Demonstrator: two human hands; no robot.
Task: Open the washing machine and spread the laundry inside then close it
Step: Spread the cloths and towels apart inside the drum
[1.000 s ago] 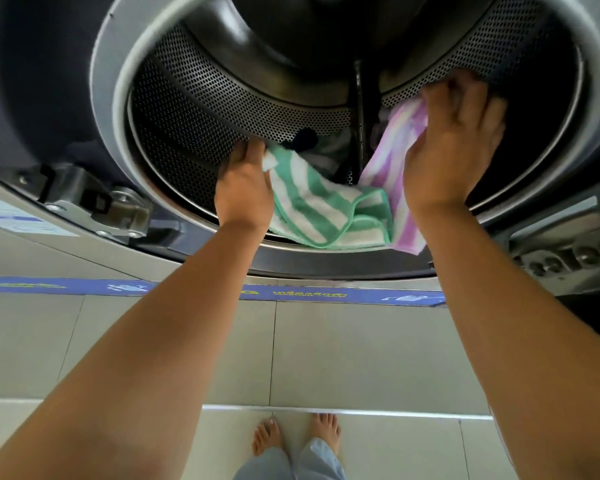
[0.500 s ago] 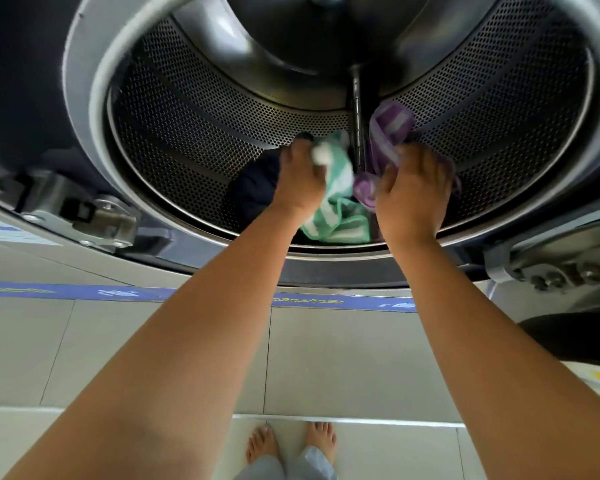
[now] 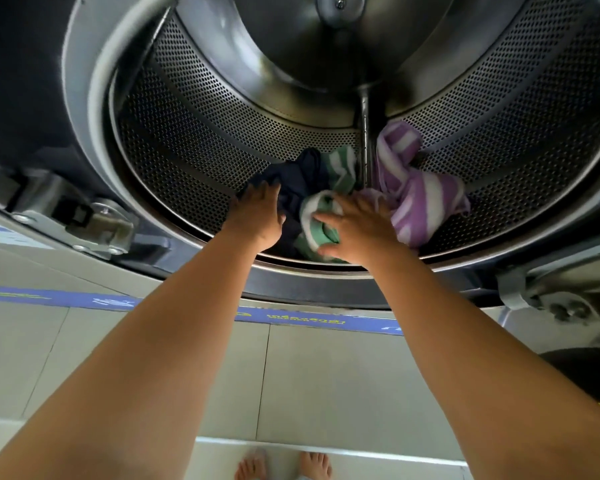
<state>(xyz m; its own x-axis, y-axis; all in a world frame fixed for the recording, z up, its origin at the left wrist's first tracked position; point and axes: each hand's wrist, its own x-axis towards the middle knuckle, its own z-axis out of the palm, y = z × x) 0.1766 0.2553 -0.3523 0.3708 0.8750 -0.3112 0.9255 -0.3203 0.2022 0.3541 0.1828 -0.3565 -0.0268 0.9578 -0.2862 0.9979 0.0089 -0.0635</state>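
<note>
The washing machine's door is open and its perforated steel drum (image 3: 201, 133) fills the upper view. At the drum's bottom lie a dark navy garment (image 3: 298, 174), a green-and-white striped towel (image 3: 317, 220) and a purple-and-white striped towel (image 3: 420, 199). My left hand (image 3: 257, 216) rests palm down on the navy garment with its fingers spread. My right hand (image 3: 357, 226) lies over the green towel, its fingers curled on the bunched cloth, beside the purple towel.
The door hinge (image 3: 94, 223) is bolted at the lower left of the opening, and a latch bracket (image 3: 568, 296) sits at the lower right. A blue strip with writing (image 3: 305, 318) runs along the machine's base. Below are grey floor tiles (image 3: 326, 382) and my bare feet (image 3: 284, 465).
My right hand has let go of the purple towel, which now lies at the right, and moved onto the green towel. My left hand left the green towel and shifted to the navy garment.
</note>
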